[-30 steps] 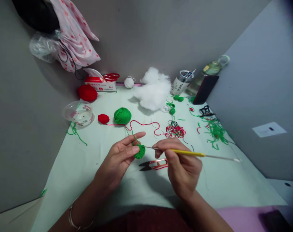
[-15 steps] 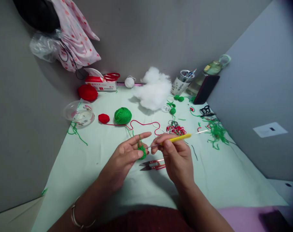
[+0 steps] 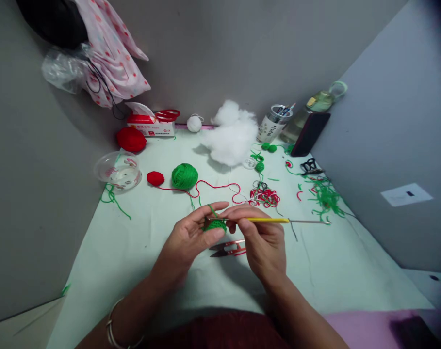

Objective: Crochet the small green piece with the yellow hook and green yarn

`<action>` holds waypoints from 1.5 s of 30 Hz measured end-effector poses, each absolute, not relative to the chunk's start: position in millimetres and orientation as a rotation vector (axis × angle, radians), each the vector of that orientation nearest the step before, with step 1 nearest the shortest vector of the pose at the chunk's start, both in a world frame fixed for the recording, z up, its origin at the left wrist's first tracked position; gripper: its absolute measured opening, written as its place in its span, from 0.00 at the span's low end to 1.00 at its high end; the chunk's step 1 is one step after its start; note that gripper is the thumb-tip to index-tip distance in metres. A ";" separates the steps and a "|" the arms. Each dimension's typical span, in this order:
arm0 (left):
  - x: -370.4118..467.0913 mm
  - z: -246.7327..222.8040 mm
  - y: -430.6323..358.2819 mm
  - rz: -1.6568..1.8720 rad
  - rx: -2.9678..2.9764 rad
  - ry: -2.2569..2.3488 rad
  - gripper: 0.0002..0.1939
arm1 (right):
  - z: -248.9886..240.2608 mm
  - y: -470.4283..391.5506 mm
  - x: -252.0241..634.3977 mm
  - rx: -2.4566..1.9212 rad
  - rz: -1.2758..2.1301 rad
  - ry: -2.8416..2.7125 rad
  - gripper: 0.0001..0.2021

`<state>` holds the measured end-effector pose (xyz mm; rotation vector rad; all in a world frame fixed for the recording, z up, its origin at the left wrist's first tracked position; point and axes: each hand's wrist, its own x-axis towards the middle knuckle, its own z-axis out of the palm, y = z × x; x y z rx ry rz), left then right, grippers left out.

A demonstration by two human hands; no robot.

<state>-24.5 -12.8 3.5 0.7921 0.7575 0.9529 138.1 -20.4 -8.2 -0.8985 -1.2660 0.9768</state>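
Note:
My left hand (image 3: 186, 238) pinches a small green crochet piece (image 3: 216, 224) between thumb and fingers, and green yarn loops over its raised index finger. In my right hand (image 3: 264, 238) is a crochet hook (image 3: 274, 220) with a yellow handle, held much like a pen and lying nearly level. The hook's left tip is at the top of the crochet piece; its other metal end points right. Just below the hands lie thread snips (image 3: 229, 248) with orange handles, partly hidden by my right hand. Behind the left hand sits a green yarn ball (image 3: 184, 176).
Beyond the hands are a small red yarn ball (image 3: 155, 178), white stuffing (image 3: 231, 133) and a tangle of red yarn (image 3: 264, 196). Green scraps (image 3: 328, 198) lie at right. A clear plastic bowl (image 3: 118, 170), a tissue box (image 3: 151, 127), a pen cup (image 3: 274, 123) and a phone (image 3: 310, 134) stand farther back.
The crochet hook has swung from slanting up to the right to nearly level, its tip moving left over the green piece. My right hand has come closer to my left, which has turned the piece.

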 end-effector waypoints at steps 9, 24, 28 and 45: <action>-38.3 -1.2 -9.7 0.910 0.829 0.771 0.22 | -4.1 -13.5 136.2 -0.839 1.273 -0.967 0.11; -44.1 2.6 -10.6 0.930 1.120 1.014 0.18 | 2.1 -19.4 143.5 -0.851 1.109 -1.183 0.10; -42.8 5.2 -10.1 0.961 1.156 1.070 0.16 | 4.9 -22.8 148.1 -0.900 0.895 -1.432 0.10; -25.9 4.7 -9.0 1.009 0.509 0.720 0.22 | -2.3 -20.2 140.9 -0.875 0.756 -1.332 0.12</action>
